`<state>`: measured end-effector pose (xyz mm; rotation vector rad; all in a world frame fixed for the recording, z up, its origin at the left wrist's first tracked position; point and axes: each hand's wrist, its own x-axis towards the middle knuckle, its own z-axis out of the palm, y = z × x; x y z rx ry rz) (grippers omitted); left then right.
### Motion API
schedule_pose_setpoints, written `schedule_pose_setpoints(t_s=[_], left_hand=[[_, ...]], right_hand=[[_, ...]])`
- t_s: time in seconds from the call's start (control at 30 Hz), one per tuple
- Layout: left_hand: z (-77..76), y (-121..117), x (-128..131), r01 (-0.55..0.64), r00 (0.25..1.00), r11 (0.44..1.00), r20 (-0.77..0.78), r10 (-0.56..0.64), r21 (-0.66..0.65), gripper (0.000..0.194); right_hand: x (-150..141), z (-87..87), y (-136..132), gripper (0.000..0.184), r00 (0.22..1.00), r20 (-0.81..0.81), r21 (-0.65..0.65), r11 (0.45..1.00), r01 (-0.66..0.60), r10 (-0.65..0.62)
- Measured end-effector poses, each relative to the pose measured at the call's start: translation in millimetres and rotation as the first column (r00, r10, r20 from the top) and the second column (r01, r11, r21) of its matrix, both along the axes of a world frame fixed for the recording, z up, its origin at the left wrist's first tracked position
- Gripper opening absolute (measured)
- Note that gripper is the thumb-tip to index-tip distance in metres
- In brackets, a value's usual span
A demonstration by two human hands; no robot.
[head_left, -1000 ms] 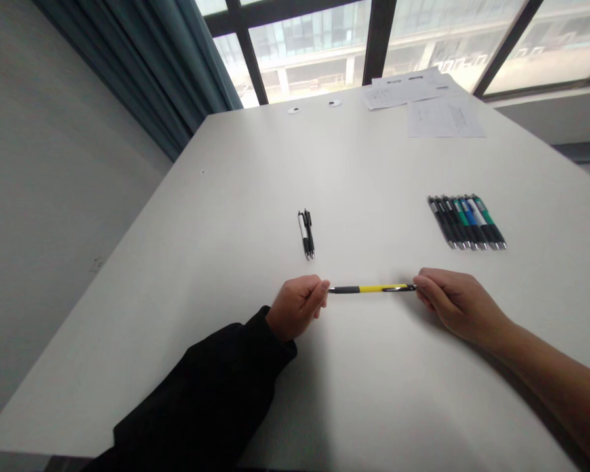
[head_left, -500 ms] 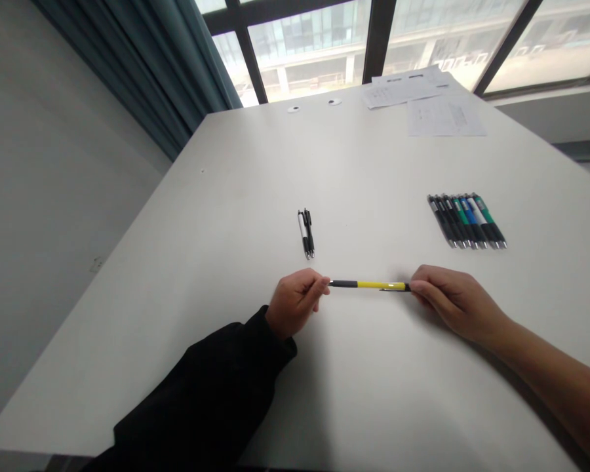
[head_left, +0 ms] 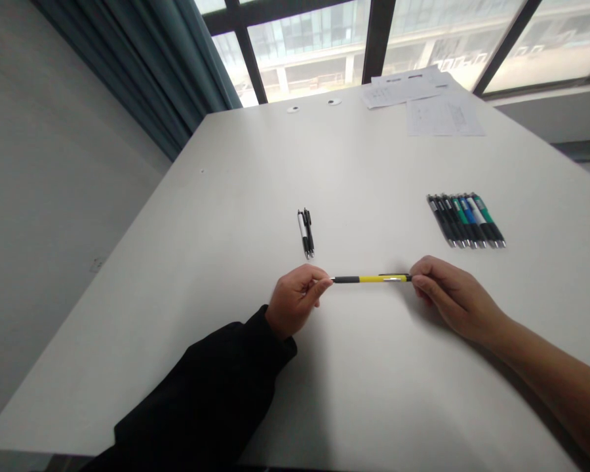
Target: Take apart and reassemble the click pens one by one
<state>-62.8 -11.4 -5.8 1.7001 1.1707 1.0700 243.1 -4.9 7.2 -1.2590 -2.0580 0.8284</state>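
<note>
A yellow pen (head_left: 370, 278) with a dark grip lies level between my two hands. My left hand (head_left: 297, 298) pinches its tip end between thumb and finger. At the other end, my right hand (head_left: 450, 292) is closed on the black clip end, with the clip now on the far side of the barrel. Just beyond my left hand rest two pens side by side, a white and black pen (head_left: 303, 233) and a black pen (head_left: 309, 233). A row of several pens (head_left: 466, 221), black, green, blue and white, lies beyond my right hand.
The white table (head_left: 246, 177) reaches to the windows. Printed papers (head_left: 445, 117) lie at its far right, and two small white oval pieces (head_left: 334, 102) sit near the far edge. A blue curtain (head_left: 142, 65) hangs at the left.
The yellow pen has turned about its length, its clip going from the near side to the far side. Both hands have shifted slightly away from me, still gripping it.
</note>
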Motion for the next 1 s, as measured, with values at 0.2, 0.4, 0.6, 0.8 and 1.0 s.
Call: schedule_pose_setpoints(t_s=[0.2, 0.4, 0.6, 0.8, 1.0], left_hand=[[-0.5, -0.2, 0.4, -0.017, 1.0, 1.0, 0.009, 0.017, 0.015, 0.017], [-1.9, 0.1, 0.3, -0.028, 0.996, 0.999, 0.079, 0.031, -0.037, 0.014], [-4.9, -1.0, 1.6, 0.062, 0.966, 0.988, 0.256, -0.024, -0.14, 0.016], [-4.2, -0.4, 3.8, 0.156, 0.898, 0.974, 0.435, -0.069, -0.166, 0.017], [-1.1, 1.1, 3.9, 0.111, 0.915, 0.966, 0.403, -0.008, -0.234, 0.022]], right_hand=[[2.0, -2.3, -0.8, 0.014, 0.999, -0.039, -0.006, 1.0, 0.005, -0.005], [1.0, -2.3, -0.5, 0.008, 1.0, -0.025, 0.061, 0.998, 0.003, -0.002], [-0.4, -1.4, -0.6, 0.008, 0.999, -0.035, 0.084, 0.996, 0.006, -0.003], [0.1, -2.0, -1.7, 0.01, 1.0, -0.014, 0.063, 0.998, 0.017, -0.016], [-0.2, 0.1, -2.9, 0.009, 1.0, -0.027, 0.064, 0.998, 0.0, 0.001]])
